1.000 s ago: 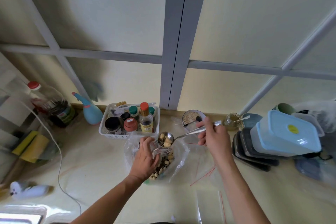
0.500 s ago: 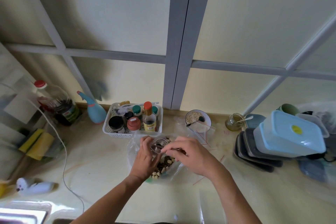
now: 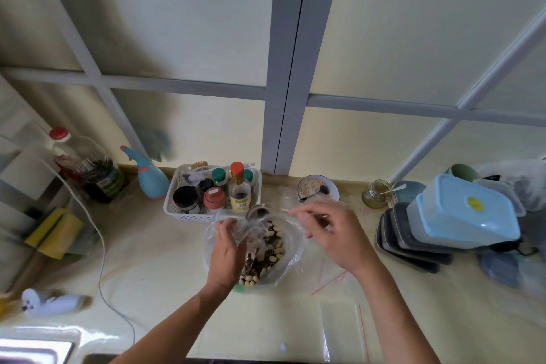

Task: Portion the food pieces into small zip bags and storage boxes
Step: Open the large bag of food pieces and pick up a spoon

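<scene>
Since 0.5 s ago, the right hand (image 3: 334, 233) has drawn back from the left, and the metal spoon (image 3: 257, 212) now shows at the mouth of the large clear bag (image 3: 291, 257) of mixed nuts (image 3: 266, 254). Left of that bag, the left hand (image 3: 226, 248) pinches a small zip bag (image 3: 251, 229). Right of it, curled fingers hold the spoon handle. Further right stands a blue-lidded storage box (image 3: 464, 213).
</scene>
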A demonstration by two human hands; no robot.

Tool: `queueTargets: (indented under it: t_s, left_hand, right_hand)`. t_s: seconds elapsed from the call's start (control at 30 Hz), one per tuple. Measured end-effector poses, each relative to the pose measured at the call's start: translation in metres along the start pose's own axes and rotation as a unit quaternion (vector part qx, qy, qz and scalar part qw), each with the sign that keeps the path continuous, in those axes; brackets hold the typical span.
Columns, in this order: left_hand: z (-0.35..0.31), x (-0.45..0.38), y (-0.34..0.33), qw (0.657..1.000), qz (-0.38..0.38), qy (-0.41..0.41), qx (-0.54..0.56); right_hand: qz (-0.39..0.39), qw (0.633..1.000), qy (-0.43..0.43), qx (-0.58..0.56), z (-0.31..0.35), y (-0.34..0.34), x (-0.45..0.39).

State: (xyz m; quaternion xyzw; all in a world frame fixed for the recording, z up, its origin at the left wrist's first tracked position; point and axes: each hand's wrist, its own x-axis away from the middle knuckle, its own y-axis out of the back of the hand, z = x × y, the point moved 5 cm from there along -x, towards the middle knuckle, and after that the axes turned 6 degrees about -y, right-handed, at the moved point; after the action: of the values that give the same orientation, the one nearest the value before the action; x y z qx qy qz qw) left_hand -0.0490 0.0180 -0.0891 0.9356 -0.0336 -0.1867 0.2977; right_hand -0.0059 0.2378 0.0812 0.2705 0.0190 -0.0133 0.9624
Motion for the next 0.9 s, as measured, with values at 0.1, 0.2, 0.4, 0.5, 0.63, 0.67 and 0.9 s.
queueTargets:
  t_s: [0.1,0.2,0.4,0.5,0.63,0.67,0.9]
  left_hand:
    - [0.007,-0.001,0.011,0.997,-0.047,0.059,-0.005]
    - [0.016,-0.004,0.019,0.994,-0.074,0.076,-0.029]
    - [0.003,-0.008,0.022,0.995,-0.079,0.034,-0.051]
    - [-0.006,-0.007,0.02,0.996,-0.075,0.01,-0.057]
    - [-0.01,-0.007,0.02,0.995,-0.08,0.015,-0.052]
    - [-0.01,-0.008,0.02,0.995,-0.083,0.017,-0.049]
    - [-0.017,-0.011,0.023,0.996,-0.075,0.01,-0.043]
  right_hand:
    - [-0.108,0.994,0.0,-0.021,-0.001,0.016,0.003]
    - [-0.133,0.991,-0.02,0.015,-0.01,0.011,0.005]
    - [-0.025,0.987,-0.137,0.084,-0.055,-0.057,0.001]
    - [-0.032,0.98,-0.144,0.133,-0.075,-0.088,0.001]
    - [-0.057,0.969,-0.145,0.194,-0.088,-0.112,0.001]
    - [-0.063,0.97,-0.133,0.192,-0.09,-0.118,0.002]
    - [-0.135,0.971,-0.174,0.091,-0.101,-0.136,0.003]
